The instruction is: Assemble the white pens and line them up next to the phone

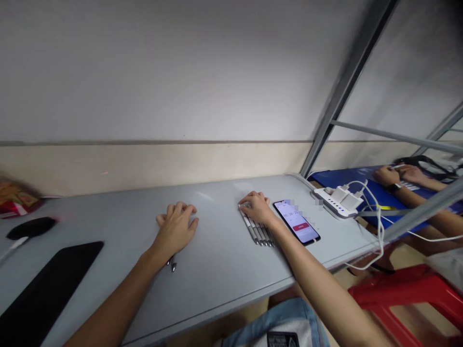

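My left hand [176,227] rests on the grey table [217,260] with its fingers curled down over a couple of silver pens [172,263]; only their tips show under my wrist. My right hand [256,207] lies knuckles up on the far end of a row of several silver pens [259,233] laid side by side, fingers curled onto them. A smartphone [296,221] with a lit screen lies just right of that row.
A white power strip [334,201] with chargers and white cables sits at the table's right end. A black pad [47,289] and a black mouse [31,227] lie at left. Another person's hands [394,174] work at a blue table. A red stool [401,289] stands lower right.
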A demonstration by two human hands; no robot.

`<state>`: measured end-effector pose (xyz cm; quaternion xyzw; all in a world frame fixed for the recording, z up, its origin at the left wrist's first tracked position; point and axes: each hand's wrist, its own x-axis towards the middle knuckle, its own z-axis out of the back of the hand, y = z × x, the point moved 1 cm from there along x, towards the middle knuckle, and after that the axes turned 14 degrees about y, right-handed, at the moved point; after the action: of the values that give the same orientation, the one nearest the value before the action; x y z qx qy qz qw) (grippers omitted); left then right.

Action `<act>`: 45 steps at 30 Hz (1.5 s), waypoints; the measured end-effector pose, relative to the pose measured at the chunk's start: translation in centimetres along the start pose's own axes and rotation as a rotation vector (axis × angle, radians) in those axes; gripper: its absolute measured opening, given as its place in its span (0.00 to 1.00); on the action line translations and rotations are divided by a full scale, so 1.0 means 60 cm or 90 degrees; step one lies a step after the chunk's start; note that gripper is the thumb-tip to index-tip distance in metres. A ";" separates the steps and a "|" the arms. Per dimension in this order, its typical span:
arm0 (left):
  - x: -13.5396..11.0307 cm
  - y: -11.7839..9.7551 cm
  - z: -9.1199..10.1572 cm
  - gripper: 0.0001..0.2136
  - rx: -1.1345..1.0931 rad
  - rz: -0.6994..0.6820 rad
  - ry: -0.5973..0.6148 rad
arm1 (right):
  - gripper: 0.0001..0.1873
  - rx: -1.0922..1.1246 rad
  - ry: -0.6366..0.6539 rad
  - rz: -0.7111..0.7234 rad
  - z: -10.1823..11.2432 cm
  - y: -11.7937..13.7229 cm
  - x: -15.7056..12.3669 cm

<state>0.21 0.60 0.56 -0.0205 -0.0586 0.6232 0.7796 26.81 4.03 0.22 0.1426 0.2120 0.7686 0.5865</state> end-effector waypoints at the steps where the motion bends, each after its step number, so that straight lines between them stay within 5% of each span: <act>1: -0.001 -0.001 0.002 0.13 0.009 0.008 -0.002 | 0.11 0.004 -0.008 0.001 0.000 -0.001 0.001; 8: -0.006 -0.003 0.016 0.13 0.076 0.063 0.004 | 0.10 0.048 -0.093 -0.014 0.009 -0.003 0.002; 16: -0.006 -0.007 0.012 0.11 0.057 0.018 0.042 | 0.09 0.103 -0.201 0.000 0.021 0.003 -0.005; 29: -0.006 -0.015 -0.001 0.16 -0.073 -0.072 0.061 | 0.08 0.059 -0.114 0.128 -0.012 0.052 -0.023; 35: -0.004 -0.034 0.003 0.12 -0.336 -0.164 0.035 | 0.18 -0.010 -0.023 0.334 -0.025 0.080 -0.037; 39: -0.008 -0.048 0.007 0.15 -0.507 -0.180 0.106 | 0.12 0.006 0.015 0.435 -0.027 0.085 -0.035; 42: -0.011 -0.049 0.010 0.14 -0.513 -0.180 0.120 | 0.11 0.028 0.002 0.432 -0.021 0.079 -0.030; 45: -0.010 -0.043 0.012 0.11 -0.378 -0.184 0.069 | 0.12 0.084 -0.050 0.332 -0.011 0.068 -0.025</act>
<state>2.52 -0.57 1.49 -0.2712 -0.1983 0.4603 0.8218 23.51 1.58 1.71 0.2605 0.1949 0.8719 0.3660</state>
